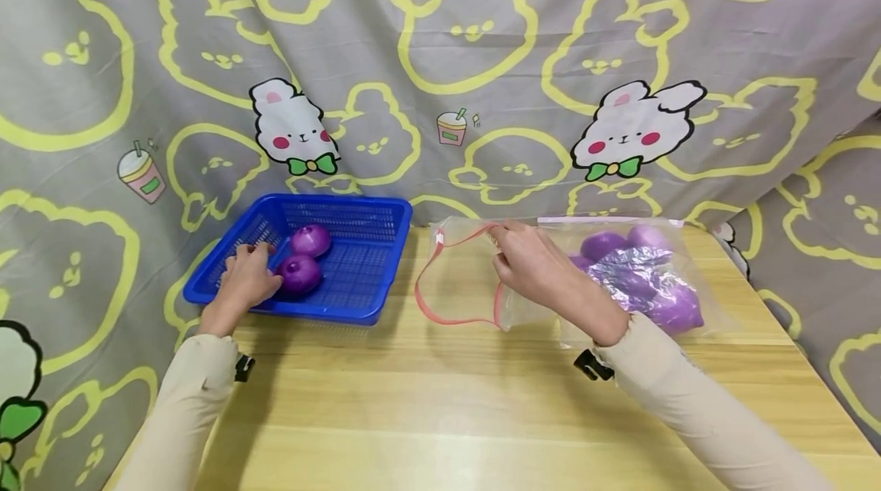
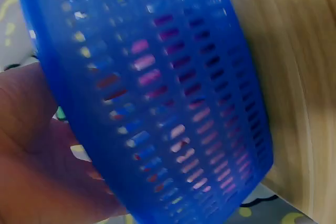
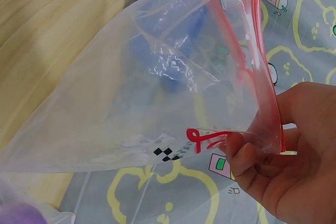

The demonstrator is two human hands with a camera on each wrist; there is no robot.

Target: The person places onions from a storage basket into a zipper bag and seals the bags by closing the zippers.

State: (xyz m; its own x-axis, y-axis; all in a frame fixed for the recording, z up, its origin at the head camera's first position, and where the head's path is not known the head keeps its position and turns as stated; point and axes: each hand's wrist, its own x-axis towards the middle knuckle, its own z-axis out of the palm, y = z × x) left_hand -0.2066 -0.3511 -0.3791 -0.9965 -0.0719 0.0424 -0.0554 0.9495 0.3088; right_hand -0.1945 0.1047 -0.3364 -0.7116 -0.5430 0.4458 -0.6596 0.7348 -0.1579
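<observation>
My left hand (image 1: 249, 277) reaches over the near left rim of a blue plastic basket (image 1: 358, 311), its fingers bent down inside. Two shiny purple onions (image 1: 300, 275) lie in the basket just right of these fingers, the nearer one at the thumb side. Through the slotted wall (image 2: 157, 129) in the left wrist view, purple and skin-toned patches show. With my right hand (image 1: 533, 261) I pinch the edge of a clear zip-top bag (image 3: 131, 77). Its red-lined mouth (image 1: 421, 288) gapes toward the basket, and nothing shows inside it.
Right of my right hand, another clear bag (image 1: 688, 261) lies on the wooden table (image 1: 440, 414), holding several purple rounded things (image 1: 677, 311). A grey patterned curtain (image 1: 482, 55) hangs behind and at both sides of the table.
</observation>
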